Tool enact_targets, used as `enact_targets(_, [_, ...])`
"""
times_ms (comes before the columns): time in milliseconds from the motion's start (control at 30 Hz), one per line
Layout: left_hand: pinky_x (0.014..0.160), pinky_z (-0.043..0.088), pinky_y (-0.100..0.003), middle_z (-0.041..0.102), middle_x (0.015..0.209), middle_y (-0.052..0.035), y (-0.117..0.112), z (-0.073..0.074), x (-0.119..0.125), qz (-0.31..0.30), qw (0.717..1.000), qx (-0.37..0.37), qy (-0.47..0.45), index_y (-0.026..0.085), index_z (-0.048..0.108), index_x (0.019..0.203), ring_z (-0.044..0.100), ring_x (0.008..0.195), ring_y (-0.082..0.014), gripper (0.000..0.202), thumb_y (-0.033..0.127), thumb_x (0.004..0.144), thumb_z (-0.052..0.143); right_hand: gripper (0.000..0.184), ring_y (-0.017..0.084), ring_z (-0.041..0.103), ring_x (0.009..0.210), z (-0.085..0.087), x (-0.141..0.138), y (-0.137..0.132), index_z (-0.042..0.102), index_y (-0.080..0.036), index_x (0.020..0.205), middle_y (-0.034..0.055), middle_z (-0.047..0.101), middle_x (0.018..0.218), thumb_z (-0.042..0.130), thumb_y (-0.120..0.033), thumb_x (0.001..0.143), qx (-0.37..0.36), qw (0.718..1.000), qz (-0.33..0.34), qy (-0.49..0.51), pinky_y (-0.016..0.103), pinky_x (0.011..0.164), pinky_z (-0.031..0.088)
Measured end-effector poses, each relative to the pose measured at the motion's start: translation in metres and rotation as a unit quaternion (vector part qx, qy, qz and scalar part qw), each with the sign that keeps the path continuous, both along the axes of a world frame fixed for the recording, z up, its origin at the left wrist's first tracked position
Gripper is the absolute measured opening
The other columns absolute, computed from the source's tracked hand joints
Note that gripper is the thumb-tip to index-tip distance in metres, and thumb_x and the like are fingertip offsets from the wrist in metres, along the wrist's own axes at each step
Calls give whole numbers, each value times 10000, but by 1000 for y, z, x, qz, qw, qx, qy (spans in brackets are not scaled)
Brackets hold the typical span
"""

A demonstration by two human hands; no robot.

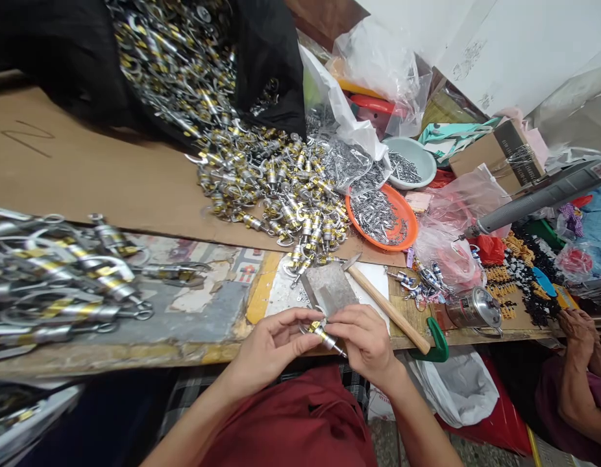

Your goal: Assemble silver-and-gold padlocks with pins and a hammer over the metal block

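My left hand and my right hand meet at the table's front edge, both pinched on one small silver-and-gold metal clasp held between them. Just behind my fingers lies a grey metal block with a wooden-handled hammer beside it. A big heap of the same metal clasps spills from a black bag across the brown cardboard. More clasps lie piled at the left.
An orange dish and a pale bowl hold small silver parts. A grey rotary tool, a steel can, plastic bags and beads crowd the right. Another person's hand rests at the far right. A green clamp grips the table edge.
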State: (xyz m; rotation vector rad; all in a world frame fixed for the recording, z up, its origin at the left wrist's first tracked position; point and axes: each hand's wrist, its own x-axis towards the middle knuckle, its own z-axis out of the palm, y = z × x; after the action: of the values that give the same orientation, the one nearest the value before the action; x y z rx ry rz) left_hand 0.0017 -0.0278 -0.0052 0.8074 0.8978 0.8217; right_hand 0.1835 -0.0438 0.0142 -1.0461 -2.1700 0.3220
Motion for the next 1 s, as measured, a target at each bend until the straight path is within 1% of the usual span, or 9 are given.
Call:
enact_targets(233, [686,534,-253,703,760,-17,1,-4,0,1,1000,-5,8,153,686,846,635,715,-164,300,250,574,769,244,174,552,884,2,0,-1,650,-212,995,48,666,911,460,-107,883,8,999,3,-49,321,744,471])
enact_targets(333, [683,533,-247,705,760,-14,1,-5,1,2,1000,-13,0,154,687,848,635,711,-160,303,239,569,771,244,174,548,883,2,0,0,650,-217,988,49,660,912,453,-115,887,7,998,0,-55,316,738,466])
enact_targets(533, [681,545,-246,714,750,-10,0,-3,1,13,1000,-15,-18,156,691,829,643,705,-157,282,223,568,773,248,170,555,878,-2,-4,-3,647,-217,956,43,658,895,438,-103,885,3,1000,-21,-21,319,748,467])
enact_targets(633, [670,550,-231,718,723,-1,-1,-3,0,16,1000,-15,-22,160,693,819,648,682,-148,277,216,562,779,242,170,559,875,-7,-7,-6,646,-206,935,49,659,896,443,-88,876,16,999,-43,14,320,747,470])
enact_targets(767, [659,563,-241,730,693,3,-1,-3,-2,10,999,-27,-34,169,692,817,665,651,-154,290,231,552,793,242,168,564,872,-13,-11,-8,643,-202,922,47,662,886,448,-71,864,32,997,-59,45,322,759,472])
enact_targets(933, [618,559,-196,731,665,8,-1,-1,-1,32,999,-26,-29,166,704,784,657,611,-131,292,231,522,815,243,165,571,866,-20,-12,-8,640,-210,918,41,665,875,443,-77,863,44,995,-64,57,326,765,473])
enact_targets(1000, [607,564,-196,731,661,9,-2,-1,0,41,998,-32,-31,163,704,772,657,605,-132,301,238,506,823,246,164,577,859,-23,-13,-8,636,-214,924,40,663,870,436,-83,867,60,994,-68,66,329,759,476])
